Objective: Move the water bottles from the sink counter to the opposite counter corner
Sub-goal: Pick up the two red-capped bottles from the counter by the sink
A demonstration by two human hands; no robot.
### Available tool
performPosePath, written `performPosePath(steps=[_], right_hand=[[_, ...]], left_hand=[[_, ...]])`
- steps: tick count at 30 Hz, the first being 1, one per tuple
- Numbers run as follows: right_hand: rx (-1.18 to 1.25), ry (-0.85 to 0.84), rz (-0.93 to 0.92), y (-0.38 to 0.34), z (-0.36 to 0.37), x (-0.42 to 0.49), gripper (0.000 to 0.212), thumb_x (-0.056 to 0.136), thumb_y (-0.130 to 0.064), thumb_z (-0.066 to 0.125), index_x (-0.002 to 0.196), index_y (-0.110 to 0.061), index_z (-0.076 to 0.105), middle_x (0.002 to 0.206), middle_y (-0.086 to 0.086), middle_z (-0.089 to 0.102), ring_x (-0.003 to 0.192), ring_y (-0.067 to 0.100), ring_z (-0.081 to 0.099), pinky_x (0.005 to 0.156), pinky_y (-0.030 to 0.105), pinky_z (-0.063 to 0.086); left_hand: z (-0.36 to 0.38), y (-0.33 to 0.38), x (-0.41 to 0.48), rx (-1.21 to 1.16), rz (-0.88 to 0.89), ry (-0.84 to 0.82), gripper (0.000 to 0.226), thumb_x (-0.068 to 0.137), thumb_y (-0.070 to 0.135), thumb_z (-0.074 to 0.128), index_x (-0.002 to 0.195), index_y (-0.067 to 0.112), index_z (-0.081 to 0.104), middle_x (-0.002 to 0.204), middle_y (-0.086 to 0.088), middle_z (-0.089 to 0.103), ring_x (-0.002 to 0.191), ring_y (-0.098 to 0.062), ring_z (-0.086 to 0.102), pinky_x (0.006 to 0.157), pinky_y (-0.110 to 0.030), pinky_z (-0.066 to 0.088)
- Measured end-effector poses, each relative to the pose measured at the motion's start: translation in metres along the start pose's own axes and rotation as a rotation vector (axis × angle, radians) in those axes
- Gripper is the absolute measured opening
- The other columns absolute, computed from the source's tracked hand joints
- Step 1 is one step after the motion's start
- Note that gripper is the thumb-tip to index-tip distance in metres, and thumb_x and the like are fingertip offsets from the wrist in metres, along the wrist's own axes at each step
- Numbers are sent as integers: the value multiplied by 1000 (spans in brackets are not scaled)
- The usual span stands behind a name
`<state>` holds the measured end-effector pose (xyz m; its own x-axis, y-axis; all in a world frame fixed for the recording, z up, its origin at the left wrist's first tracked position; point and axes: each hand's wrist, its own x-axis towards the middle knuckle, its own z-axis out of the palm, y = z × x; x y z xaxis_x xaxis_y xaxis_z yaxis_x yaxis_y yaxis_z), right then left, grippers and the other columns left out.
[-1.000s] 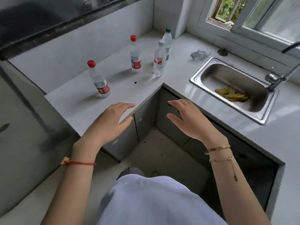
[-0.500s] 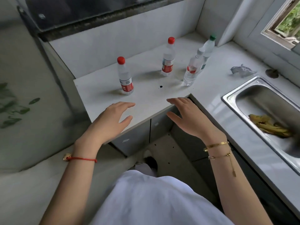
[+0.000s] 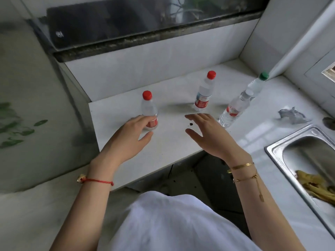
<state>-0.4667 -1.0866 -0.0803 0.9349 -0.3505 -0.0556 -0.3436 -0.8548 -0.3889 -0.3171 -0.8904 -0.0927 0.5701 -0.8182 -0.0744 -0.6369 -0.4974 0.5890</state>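
Head camera is showing the left hand (image 3: 129,135), open, closing around the upright red-capped bottle (image 3: 149,111) at its 12 o'clock, while the right hand (image 3: 208,134), open and empty, is hovering with another upright bottle (image 3: 204,93) at 12 o'clock.

A: Change in hand position?
B: Both advance from the counter edge; left hand (image 3: 130,134) now reaches the near red-capped bottle (image 3: 149,113), right hand (image 3: 208,134) hovers over the counter (image 3: 170,142), fingers spread
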Motion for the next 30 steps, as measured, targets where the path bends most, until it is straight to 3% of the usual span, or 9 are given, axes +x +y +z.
performPosePath(steps=[14, 24, 30], right_hand=[[-6, -49, -66, 9, -7, 66, 48, 94, -36, 51, 138, -18, 43, 140, 2, 49, 130, 23, 43, 106, 37, 38], [3, -71, -145, 20, -17, 99, 47, 95, -35, 49, 138, -19, 43, 140, 1, 49, 128, 22, 46, 102, 37, 42], [-2, -88, -170, 26, -17, 116, 46, 95, -36, 49, 138, -19, 43, 140, 1, 50, 129, 21, 43, 101, 34, 40]], left_hand=[[-18, -14, 50, 44, -9, 95, 51, 93, 21, 52, 141, 27, 38, 142, 9, 43, 127, -15, 41, 101, -38, 42], [-8, -22, 98, 125, -56, 133, 61, 90, 22, 54, 144, 26, 29, 149, 9, 29, 132, -19, 34, 106, -38, 37], [-7, -29, 130, 158, -109, 91, 43, 89, 13, 50, 131, 23, 50, 135, 4, 50, 122, -23, 44, 97, -41, 43]])
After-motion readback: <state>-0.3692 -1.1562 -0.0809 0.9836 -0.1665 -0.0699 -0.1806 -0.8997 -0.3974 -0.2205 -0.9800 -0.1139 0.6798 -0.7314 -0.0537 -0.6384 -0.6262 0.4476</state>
